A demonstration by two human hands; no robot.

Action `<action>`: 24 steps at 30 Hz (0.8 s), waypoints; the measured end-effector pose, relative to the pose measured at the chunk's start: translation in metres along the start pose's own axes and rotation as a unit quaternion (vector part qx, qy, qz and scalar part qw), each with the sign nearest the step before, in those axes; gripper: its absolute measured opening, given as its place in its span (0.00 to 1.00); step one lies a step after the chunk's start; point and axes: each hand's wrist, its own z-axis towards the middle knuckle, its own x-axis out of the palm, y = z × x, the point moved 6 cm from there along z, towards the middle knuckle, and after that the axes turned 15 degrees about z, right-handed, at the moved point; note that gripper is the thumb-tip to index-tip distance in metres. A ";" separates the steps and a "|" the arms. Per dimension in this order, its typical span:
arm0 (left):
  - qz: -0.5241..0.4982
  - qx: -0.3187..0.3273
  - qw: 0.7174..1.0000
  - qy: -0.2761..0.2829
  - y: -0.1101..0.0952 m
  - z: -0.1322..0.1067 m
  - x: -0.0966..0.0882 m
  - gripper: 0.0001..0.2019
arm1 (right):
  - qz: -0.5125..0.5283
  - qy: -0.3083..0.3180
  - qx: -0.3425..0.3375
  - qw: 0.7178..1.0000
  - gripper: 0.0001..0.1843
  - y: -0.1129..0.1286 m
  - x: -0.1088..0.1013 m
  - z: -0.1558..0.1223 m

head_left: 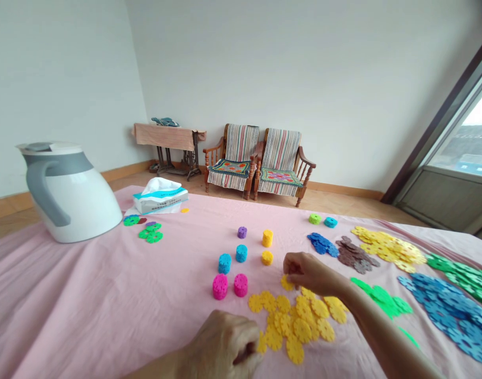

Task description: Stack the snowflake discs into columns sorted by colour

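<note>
Notched plastic snowflake discs are spread over a pink cloth. My left hand [227, 342] is closed low in the view, with a yellow snowflake disc [261, 342] showing at its fingertips. Farther up, my right hand [314, 272] has its fingers bent together onto another yellow snowflake disc [287, 283]. Between and below the hands lies a loose yellow pile [282, 323]. Beyond it stand two yellow stacks [267, 238], two magenta stacks [220, 287], two light-blue stacks [224, 263] and a small purple stack [242, 232]. The palms' insides are hidden.
At the right are piles of blue [446, 310], brown [353, 255], bright green [383, 297] and yellow discs [391, 247]. A white and grey jug [85, 195] and a tissue box [162, 200] stand at the left. Two wooden chairs [282, 179] are by the wall.
</note>
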 end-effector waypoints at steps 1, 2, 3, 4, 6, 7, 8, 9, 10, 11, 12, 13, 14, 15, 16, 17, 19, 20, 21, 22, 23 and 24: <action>-0.001 0.001 1.000 -0.001 0.000 0.000 0.000 0.09 | 0.024 -0.019 0.015 0.999 0.08 -0.007 -0.004 0.003; -0.004 0.005 1.000 0.001 0.000 0.000 0.001 0.09 | 0.042 -0.043 0.028 0.998 0.09 -0.014 -0.008 0.005; -0.007 0.008 1.000 0.002 0.000 0.000 0.001 0.09 | 0.053 -0.070 0.039 0.995 0.09 -0.019 -0.012 0.007; -0.010 0.010 1.000 0.004 0.000 0.000 0.002 0.09 | 0.056 -0.099 0.045 0.992 0.08 -0.024 -0.017 0.008; -0.015 0.015 1.000 0.007 0.001 0.001 0.003 0.09 | 0.025 -0.173 0.032 0.984 0.07 -0.028 -0.026 0.010; -0.017 0.018 1.000 0.007 0.001 0.001 0.004 0.09 | -0.008 -0.211 0.014 0.977 0.07 -0.026 -0.031 0.009; -0.018 0.020 1.000 0.007 0.002 0.001 0.004 0.09 | -0.047 -0.240 -0.006 0.970 0.08 -0.024 -0.034 0.008; -0.020 0.023 1.000 0.007 0.002 0.001 0.004 0.09 | -0.086 -0.256 -0.024 0.963 0.08 -0.020 -0.035 0.007; -0.020 0.024 0.999 0.006 0.002 0.002 0.004 0.09 | -0.118 -0.257 -0.037 0.958 0.09 -0.018 -0.034 0.006; -0.019 0.023 1.000 0.006 0.002 0.002 0.004 0.09 | -0.140 -0.246 -0.044 0.958 0.09 -0.016 -0.031 0.006; -0.016 0.021 1.000 0.005 0.003 0.002 0.004 0.09 | -0.152 -0.227 -0.046 0.961 0.10 -0.015 -0.028 0.006; -0.015 0.019 1.000 0.004 0.003 0.002 0.004 0.10 | -0.159 -0.209 -0.046 0.964 0.11 -0.014 -0.025 0.006; -0.014 0.018 1.000 0.005 0.003 0.002 0.004 0.10 | -0.163 -0.193 -0.050 0.966 0.12 -0.013 -0.023 0.005; -0.013 0.017 1.000 0.005 0.003 0.002 0.004 0.10 | -0.166 -0.182 -0.054 0.968 0.12 -0.012 -0.021 0.005; -0.013 0.018 1.000 0.007 0.002 0.002 0.004 0.10 | -0.169 -0.173 -0.056 0.969 0.12 -0.011 -0.020 0.004; -0.013 0.019 1.000 0.008 0.002 0.002 0.004 0.10 | -0.170 -0.170 -0.056 0.969 0.11 -0.011 -0.020 0.004; -0.011 0.021 1.000 0.008 0.002 0.001 0.004 0.09 | -0.168 -0.169 -0.047 0.970 0.09 -0.011 -0.021 0.005; -0.012 0.022 1.000 0.008 0.002 0.001 0.004 0.09 | -0.166 -0.171 -0.041 0.970 0.07 -0.012 -0.022 0.005; -0.012 0.024 1.000 0.007 0.002 0.001 0.005 0.09 | -0.164 -0.174 -0.036 0.970 0.06 -0.013 -0.023 0.005; -0.014 0.025 1.000 0.006 0.002 0.001 0.005 0.09 | -0.164 -0.177 -0.033 0.970 0.05 -0.013 -0.023 0.006; -0.015 0.027 1.000 0.006 0.002 0.001 0.005 0.09 | -0.166 -0.181 -0.033 0.969 0.04 -0.015 -0.023 0.006; -0.015 0.027 1.000 0.005 0.002 0.001 0.005 0.09 | -0.169 -0.188 -0.033 0.967 0.03 -0.016 -0.023 0.007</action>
